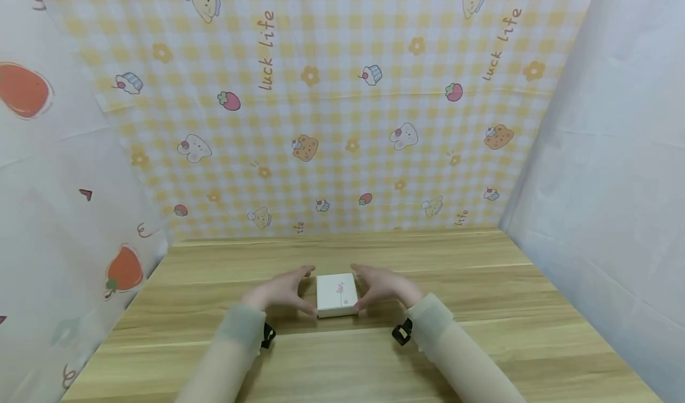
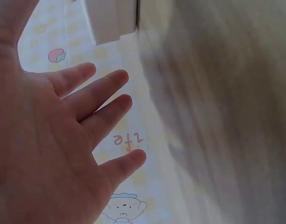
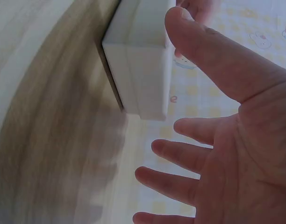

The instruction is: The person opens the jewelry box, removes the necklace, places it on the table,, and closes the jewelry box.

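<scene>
A small square white box (image 1: 336,295) with a pink flower print on its lid lies flat on the wooden table. To its left is my left hand (image 1: 282,291), fingers spread and thumb tip close by the box's near left corner. My right hand (image 1: 382,287) mirrors it on the other side, its thumb overlapping the near right corner in the head view. The right wrist view shows the box's side (image 3: 143,79) beside spread fingers (image 3: 173,184). In the left wrist view, the left palm (image 2: 49,140) faces the camera with nothing in it, and part of the box (image 2: 108,21) shows at the top.
The wood-grain table (image 1: 342,364) runs back to a yellow checked cloth (image 1: 342,112) hanging behind it. White cloths (image 1: 605,153) hang along both sides. Each wrist wears a small black device (image 1: 402,331).
</scene>
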{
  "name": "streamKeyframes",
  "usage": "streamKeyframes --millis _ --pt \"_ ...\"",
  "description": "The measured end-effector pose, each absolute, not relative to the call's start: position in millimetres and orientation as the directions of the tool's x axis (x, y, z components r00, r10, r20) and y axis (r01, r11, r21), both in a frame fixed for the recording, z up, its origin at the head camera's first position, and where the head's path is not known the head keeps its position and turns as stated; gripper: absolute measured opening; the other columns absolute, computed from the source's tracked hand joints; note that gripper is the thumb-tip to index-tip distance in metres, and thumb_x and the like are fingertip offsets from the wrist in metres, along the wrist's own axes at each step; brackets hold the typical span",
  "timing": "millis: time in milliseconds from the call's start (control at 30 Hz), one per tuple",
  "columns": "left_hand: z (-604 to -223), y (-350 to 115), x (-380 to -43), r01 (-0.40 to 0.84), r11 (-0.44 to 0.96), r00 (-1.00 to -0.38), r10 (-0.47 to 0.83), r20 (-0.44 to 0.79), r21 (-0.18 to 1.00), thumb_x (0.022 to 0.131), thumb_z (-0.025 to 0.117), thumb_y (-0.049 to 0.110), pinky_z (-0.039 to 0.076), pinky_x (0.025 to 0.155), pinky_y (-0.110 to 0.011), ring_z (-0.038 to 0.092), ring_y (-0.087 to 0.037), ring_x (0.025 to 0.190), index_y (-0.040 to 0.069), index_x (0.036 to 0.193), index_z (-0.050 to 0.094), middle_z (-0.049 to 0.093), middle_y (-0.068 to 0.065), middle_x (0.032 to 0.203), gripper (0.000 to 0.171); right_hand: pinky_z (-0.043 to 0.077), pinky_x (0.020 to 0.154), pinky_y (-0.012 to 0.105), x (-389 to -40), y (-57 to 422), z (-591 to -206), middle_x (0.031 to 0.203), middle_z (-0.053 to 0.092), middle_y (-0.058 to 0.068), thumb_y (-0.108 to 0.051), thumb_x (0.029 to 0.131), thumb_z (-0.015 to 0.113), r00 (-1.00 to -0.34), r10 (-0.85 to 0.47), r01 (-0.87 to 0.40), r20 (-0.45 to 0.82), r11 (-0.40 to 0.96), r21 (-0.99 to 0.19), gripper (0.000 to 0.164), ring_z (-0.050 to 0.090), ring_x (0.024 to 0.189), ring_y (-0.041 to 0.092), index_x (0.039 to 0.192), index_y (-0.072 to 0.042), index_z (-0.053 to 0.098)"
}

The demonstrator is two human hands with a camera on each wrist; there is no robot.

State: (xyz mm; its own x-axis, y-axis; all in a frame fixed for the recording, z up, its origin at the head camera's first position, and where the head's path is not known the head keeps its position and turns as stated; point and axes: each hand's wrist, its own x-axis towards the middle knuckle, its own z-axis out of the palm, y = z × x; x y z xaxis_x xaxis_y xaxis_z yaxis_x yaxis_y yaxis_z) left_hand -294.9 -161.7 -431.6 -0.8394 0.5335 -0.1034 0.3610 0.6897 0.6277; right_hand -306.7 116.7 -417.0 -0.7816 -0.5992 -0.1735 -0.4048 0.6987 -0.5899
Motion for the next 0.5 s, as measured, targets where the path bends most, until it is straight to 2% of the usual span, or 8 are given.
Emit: streamKeyframes --millis 167,500 --pt "-436.1 -154.4 -296.5 0.377 0.712 -0.836 0.537 -0.114 0.592 0.067 0.086 0.045 0.028 0.109 -0.05 0.034 -0.036 0.137 -0.003 0.149 0.027 0.034 -0.02 0.151 0.112 0.022 0.112 0.047 -306.1 112.4 -419.6 0.155 0.028 0.015 -0.026 0.072 0.086 -0.786 -0.589 -0.383 -0.187 0.702 -0.601 0.103 0.027 0.141 0.032 0.151 -0.001 0.025" --pt "-438.6 -147.9 -300.7 0.341 0.742 -0.851 0.505 -0.147 0.577 0.066 0.087 0.045 0.031 0.107 -0.05 0.038 -0.033 0.134 0.002 0.148 0.033 0.04 -0.015 0.148 0.107 0.023 0.112 0.047 -307.6 111.2 -423.9 0.154 0.031 0.014 -0.027 0.071 0.087 -0.797 -0.571 -0.371 -0.196 0.72 -0.586 0.104 0.029 0.14 0.031 0.152 -0.003 0.025"
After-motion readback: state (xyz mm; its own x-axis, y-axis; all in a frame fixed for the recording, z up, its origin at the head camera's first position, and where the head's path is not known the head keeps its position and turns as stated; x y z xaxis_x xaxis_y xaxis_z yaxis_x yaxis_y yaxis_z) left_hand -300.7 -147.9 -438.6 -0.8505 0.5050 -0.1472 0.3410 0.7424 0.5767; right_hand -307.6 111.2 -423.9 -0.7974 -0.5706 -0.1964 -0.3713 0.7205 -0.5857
